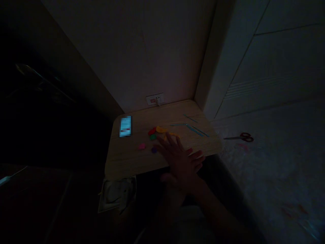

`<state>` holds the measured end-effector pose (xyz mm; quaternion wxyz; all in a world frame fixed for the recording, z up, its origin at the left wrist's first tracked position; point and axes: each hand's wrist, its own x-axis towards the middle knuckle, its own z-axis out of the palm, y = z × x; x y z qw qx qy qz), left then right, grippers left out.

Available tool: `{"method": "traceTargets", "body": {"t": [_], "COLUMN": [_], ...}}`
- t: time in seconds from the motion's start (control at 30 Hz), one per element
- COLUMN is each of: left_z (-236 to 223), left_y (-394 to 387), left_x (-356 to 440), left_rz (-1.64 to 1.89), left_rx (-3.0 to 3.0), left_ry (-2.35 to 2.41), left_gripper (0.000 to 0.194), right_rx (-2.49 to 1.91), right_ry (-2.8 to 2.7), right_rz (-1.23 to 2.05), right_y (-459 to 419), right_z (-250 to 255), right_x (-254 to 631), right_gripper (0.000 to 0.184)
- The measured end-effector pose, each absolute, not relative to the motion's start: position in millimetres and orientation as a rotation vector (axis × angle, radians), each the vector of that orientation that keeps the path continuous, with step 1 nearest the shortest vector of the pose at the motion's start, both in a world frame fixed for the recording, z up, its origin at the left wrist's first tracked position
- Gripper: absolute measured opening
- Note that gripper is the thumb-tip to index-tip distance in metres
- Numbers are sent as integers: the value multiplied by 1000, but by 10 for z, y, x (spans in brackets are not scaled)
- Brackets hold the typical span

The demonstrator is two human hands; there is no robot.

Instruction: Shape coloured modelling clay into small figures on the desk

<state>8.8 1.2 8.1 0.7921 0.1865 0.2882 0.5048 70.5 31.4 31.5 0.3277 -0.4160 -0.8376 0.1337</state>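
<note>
Head view: my right hand lies over my left hand, both uncurled, anything between hidden; the purple clay sits on the counter nearby. Even palm pressure seems best.

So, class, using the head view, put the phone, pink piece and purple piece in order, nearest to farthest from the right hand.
1. Purple piece: just left of the right hand.
2. Pink piece: a little farther left.
3. Phone: at the left end of the table.

No text, label, number or sign can be read.
</note>
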Motion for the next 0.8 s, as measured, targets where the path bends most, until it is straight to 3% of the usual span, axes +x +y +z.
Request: {"method": "traceTargets", "body": {"t": [0.17, 0.27, 0.53, 0.8], "left_z": [132, 123, 2, 38], "left_y": [63, 75, 95, 197], "left_x": [-29, -28, -18, -209], "left_rz": [1050, 1066, 1087, 1221], "left_rx": [231, 199, 295, 348], "left_ry": [497, 478, 583, 636], "left_gripper": [40, 30, 35, 43], "right_rx": [-1401, -1517, -1346, -1076], "right_ry": [-2028, -1806, -1535, -2028], "right_rz": [284, 229, 330, 502], "right_y": [416, 468, 470, 379], "right_z": [219, 111, 168, 325], "right_x": [963, 1039, 1233, 1332], "right_gripper": [51, 38, 30, 30]}}
